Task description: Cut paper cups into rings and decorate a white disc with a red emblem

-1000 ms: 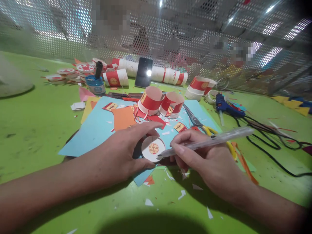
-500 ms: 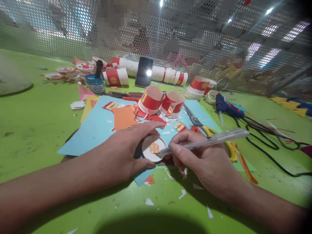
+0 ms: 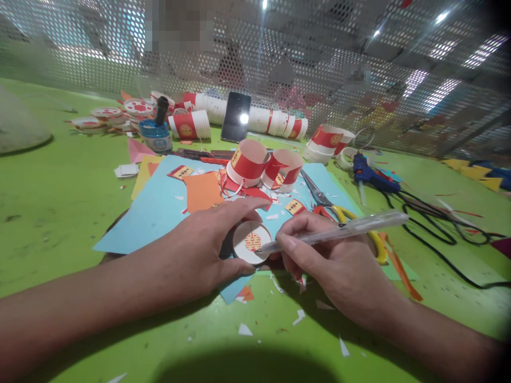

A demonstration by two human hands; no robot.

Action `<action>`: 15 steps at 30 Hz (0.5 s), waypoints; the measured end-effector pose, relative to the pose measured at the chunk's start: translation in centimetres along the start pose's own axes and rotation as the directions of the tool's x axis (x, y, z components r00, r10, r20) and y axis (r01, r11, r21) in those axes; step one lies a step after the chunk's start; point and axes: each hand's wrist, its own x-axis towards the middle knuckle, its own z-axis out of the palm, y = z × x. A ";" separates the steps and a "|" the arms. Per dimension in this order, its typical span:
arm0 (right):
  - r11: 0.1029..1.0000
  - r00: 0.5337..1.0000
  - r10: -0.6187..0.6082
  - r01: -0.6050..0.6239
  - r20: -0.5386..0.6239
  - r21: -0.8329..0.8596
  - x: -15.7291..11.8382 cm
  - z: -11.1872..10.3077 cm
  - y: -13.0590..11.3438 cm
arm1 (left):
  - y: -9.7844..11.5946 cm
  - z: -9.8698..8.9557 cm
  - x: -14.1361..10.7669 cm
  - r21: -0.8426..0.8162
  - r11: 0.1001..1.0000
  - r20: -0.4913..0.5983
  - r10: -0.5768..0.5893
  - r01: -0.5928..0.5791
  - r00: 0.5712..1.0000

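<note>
My left hand (image 3: 203, 247) curls its thumb and fingers around the rim of a small white disc (image 3: 241, 249), which bears a round orange-red pattern in its middle. In my right hand (image 3: 319, 260) a clear-barrelled pen (image 3: 359, 225) is pinched, its tip on the disc's face near the lower edge of the pattern. Scissors (image 3: 342, 214) with yellow handles lie just behind my right hand. Two cut red-and-white paper cup pieces (image 3: 249, 164) stand on light blue paper (image 3: 147, 217) beyond the disc, beside an orange paper piece (image 3: 203, 192).
A phone (image 3: 235, 118) leans against a row of paper cups (image 3: 259, 120). A blue glue pot (image 3: 155, 137) stands at back left. The blue glue gun (image 3: 373, 174) and its black cord lie at right. Paper scraps (image 3: 245, 330) litter the green table (image 3: 72, 213). A perforated screen (image 3: 99, 58) rises behind.
Both hands, the pen and the disc look almost still. The pen tip stays on the disc.
</note>
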 end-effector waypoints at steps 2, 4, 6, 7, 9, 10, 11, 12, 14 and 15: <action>1.000 1.000 0.000 0.000 0.001 -0.003 0.0 0.0 -0.1 | 0.0 0.0 0.0 -0.005 1.000 0.003 -0.012 0.012 1.000; 1.000 1.000 0.006 -0.006 -0.004 -0.014 0.0 0.0 -0.2 | 0.0 0.0 0.0 -0.016 1.000 0.009 -0.024 0.024 1.000; 0.999 1.000 0.017 -0.017 -0.006 -0.030 0.0 0.0 -0.3 | 0.0 -0.1 0.0 -0.025 0.999 0.015 -0.034 0.034 0.999; 0.999 1.000 0.022 -0.023 -0.004 -0.038 -0.1 0.0 -0.3 | 0.0 -0.1 0.0 -0.026 0.999 0.019 -0.040 0.040 0.999; 0.998 1.000 0.029 -0.028 0.004 -0.049 -0.1 0.0 -0.4 | 0.1 -0.2 0.0 -0.022 0.999 0.023 -0.046 0.046 0.999; 0.998 1.000 0.030 -0.030 0.007 -0.050 -0.1 0.0 -0.4 | 0.1 -0.2 -0.1 -0.018 0.999 0.024 -0.046 0.047 0.999; 0.998 1.000 0.030 -0.030 0.008 -0.052 -0.1 0.0 -0.4 | 0.2 -0.2 -0.1 -0.014 0.999 0.025 -0.047 0.048 0.999; 0.998 1.000 0.028 -0.027 0.009 -0.054 -0.1 0.0 -0.4 | 0.2 -0.2 -0.1 -0.010 0.999 0.022 -0.048 0.048 0.999; 0.998 1.000 0.017 -0.017 0.004 -0.056 -0.1 0.0 -0.5 | 0.2 -0.2 -0.1 -0.004 0.999 0.019 -0.047 0.047 0.999; 0.998 1.000 0.013 -0.012 0.001 -0.059 -0.1 0.0 -0.5 | 0.2 -0.2 -0.1 -0.003 0.999 0.019 -0.043 0.043 0.999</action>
